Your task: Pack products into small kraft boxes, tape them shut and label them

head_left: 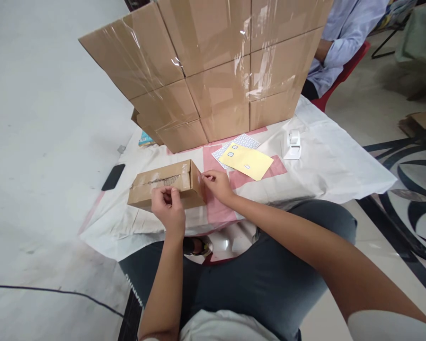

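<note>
A brown cardboard box (159, 182) lies on the cloth-covered table, with a torn strip and printed text on its top. My left hand (168, 203) is closed at the box's near long side, thumb against the curled fingers; whether anything is in them I cannot make out. At the box's right end, my right hand (216, 184) has its fingertips pinched together close to the end face. What they hold, if anything, is too small to name. Just beyond that hand, a yellow sheet (252, 161) with a few small labels overlaps a white and blue patterned sheet (246, 140).
A tall panel of taped cardboard (216, 71) stands across the table's back. A white tape dispenser (291, 144) sits at the right, and a black phone (113, 177) at the left edge. Behind the panel, a person in a light blue shirt (351, 38) sits on a red chair.
</note>
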